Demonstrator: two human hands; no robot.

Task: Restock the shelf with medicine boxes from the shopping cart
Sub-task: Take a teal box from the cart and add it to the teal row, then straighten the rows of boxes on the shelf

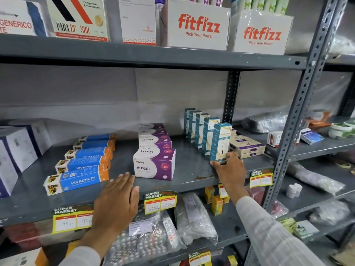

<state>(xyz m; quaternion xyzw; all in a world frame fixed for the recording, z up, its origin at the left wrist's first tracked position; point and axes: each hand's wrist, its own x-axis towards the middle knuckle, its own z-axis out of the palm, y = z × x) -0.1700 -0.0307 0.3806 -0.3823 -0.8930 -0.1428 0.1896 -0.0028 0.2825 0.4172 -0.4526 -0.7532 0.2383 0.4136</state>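
On the grey metal shelf (192, 173) a row of upright teal-and-cream medicine boxes runs front to back. My right hand (229, 169) grips the base of the front teal box (221, 141), which stands upright at the shelf's front edge. My left hand (117, 200) rests flat and open on the shelf's front lip, holding nothing, just left of the front white-and-purple Virest box (153, 166). Blue-and-orange Vivalyn EF boxes (76, 181) lie in a row to the left. The shopping cart is out of sight.
Flat cream-and-purple boxes (247, 146) lie right of the teal row. White boxes stand at the far left. Fitfizz cartons (197, 25) fill the shelf above. Bagged blister packs (149, 237) and price tags (160, 202) sit below. A perforated upright post (295, 121) bounds the bay.
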